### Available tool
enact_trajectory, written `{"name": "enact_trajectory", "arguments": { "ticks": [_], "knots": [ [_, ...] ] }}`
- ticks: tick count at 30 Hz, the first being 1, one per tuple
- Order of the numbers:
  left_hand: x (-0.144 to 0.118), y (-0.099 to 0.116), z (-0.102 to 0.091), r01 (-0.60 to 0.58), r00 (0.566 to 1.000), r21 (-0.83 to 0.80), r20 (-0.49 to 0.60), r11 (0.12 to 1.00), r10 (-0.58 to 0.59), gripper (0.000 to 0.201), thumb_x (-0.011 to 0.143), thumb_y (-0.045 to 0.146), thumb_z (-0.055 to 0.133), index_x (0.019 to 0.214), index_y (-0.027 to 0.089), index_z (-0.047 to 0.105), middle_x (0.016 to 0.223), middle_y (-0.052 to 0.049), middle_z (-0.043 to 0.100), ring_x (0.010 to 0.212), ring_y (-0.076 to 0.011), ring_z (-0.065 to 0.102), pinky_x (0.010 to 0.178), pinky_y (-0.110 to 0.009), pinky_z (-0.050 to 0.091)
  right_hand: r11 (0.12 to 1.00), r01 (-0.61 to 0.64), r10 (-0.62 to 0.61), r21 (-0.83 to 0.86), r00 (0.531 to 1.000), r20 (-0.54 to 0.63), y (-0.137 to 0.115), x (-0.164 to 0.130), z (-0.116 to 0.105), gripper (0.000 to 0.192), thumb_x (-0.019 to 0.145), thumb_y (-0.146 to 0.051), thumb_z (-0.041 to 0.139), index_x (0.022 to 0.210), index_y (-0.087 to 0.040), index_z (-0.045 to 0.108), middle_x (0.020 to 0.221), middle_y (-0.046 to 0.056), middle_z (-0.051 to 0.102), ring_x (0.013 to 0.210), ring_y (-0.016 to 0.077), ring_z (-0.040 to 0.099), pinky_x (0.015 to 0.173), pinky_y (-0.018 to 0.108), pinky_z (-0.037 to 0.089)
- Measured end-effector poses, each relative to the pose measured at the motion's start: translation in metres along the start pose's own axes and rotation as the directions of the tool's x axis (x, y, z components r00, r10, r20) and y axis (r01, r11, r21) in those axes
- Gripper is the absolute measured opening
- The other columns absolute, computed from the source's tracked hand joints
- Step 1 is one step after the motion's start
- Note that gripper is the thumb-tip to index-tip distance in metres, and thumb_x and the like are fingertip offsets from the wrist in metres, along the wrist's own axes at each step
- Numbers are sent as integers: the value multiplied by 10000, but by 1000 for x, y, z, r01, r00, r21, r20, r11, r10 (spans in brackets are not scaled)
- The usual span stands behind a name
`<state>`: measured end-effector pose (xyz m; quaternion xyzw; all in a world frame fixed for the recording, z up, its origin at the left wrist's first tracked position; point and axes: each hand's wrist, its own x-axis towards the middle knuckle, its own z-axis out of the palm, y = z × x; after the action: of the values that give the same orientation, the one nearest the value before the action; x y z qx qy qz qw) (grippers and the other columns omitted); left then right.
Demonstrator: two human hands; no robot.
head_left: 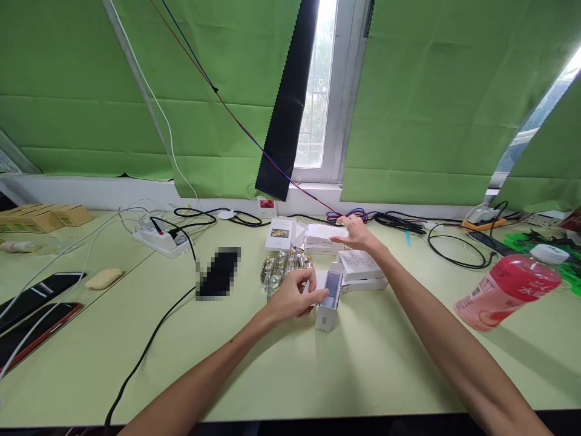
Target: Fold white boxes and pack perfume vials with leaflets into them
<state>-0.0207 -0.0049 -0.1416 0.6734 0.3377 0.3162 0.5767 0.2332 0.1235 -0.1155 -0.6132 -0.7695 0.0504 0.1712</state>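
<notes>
White card, that's what both hands are on: the left hand (294, 295) sits curled around an open white box (330, 300) with a bluish-grey inside, thumb and fingertips pinched on its near-left edge, the box lying lengthwise just right of those fingers. Right behind the left knuckles, a cluster of small glass bottles (285, 269) with gold caps, almost touching the back of the fingers. The right hand (357, 235) is stretched far forward, fingers together and laid flat over the top of a stack of white boxes (323, 237); the fingertips rest on the uppermost box, and I can't tell whether the thumb grips underneath. Under the right wrist, another pair of flat white boxes (362, 269), stacked, printed text on the top face, lying between the two hands. Left of the right fingertips stands a small box with a picture (280, 234) on its front. Beyond those fingertips, a bundle of cables (349, 215) runs along the foot of the window wall. Well off to the right of the right forearm, a pink drink bottle (508, 289) with a white cap. Far left of the left hand, a white power strip (158, 237) and two dark phones (39, 309) on the pale green table (363, 375)
</notes>
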Motion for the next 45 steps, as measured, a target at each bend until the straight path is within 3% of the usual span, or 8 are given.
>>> {"name": "enact_trajectory", "arguments": {
  "ticks": [3,7,11,16,23,30,39,45],
  "knots": [
    [-1,0,0,7,1000,9,-3,1000,-7,449,809,485,748,721,215,399,519,87,477,383,-62,425,368,-180,249,1000,20,-20,17,1000,-5,6,-18,-14,499,861,-613,641,1134,-196,633,1184,142,638,1175,319,562,1007,425,445],
    [0,0,0,0,1000,-4,8,1000,0,460,805,492,753,716,216,397,516,90,473,379,-62,418,365,-180,243,994,104,-107,26,967,233,15,-39,-31,497,782,-661,690,976,-204,655,1098,115,691,1048,299,633,896,387,492],
    [0,1,1,-2,1000,-13,13,1000,2,452,809,480,752,716,216,397,514,93,466,379,-61,407,362,-179,257,998,66,-65,11,915,397,15,-51,-39,706,637,-643,815,1175,-222,633,1259,127,657,1155,330,616,926,402,504],
    [0,3,1,8,1000,-15,7,1000,-8,452,812,476,746,713,217,390,518,93,465,385,-61,407,366,-181,261,998,61,-40,-22,852,522,6,-56,-36,1022,463,-500,932,1375,-263,536,1385,120,608,1251,379,578,987,440,500],
    [0,3,1,0,1000,-18,8,1000,0,449,816,466,745,709,218,387,515,94,457,382,-63,408,363,-183,255,995,15,42,-103,848,528,-4,-60,-30,1097,396,-386,949,1391,-264,504,1276,141,633,1167,420,601,919,508,514],
    [0,1,1,-14,1000,-12,6,1000,14,430,827,444,745,716,216,398,518,92,470,388,-65,419,364,-179,273,989,1,72,-146,866,494,-15,-67,-29,960,430,-212,900,1310,-272,521,1231,121,638,1195,425,574,1015,543,440],
    [0,1,2,-13,1000,-11,6,1000,13,426,836,436,742,717,214,398,519,90,473,387,-64,416,364,-178,276,997,23,18,-73,858,513,-13,-69,-29,854,499,-189,838,1284,-278,512,1288,101,632,1197,411,579,1018,532,436],
    [-1,2,1,-20,1000,-25,21,999,21,430,835,447,739,725,215,394,538,90,474,388,-59,409,363,-177,269,996,23,26,-81,830,558,-14,-69,-31,961,508,-249,848,1380,-255,445,1349,110,598,1212,381,571,993,469,460]
  ]
}}
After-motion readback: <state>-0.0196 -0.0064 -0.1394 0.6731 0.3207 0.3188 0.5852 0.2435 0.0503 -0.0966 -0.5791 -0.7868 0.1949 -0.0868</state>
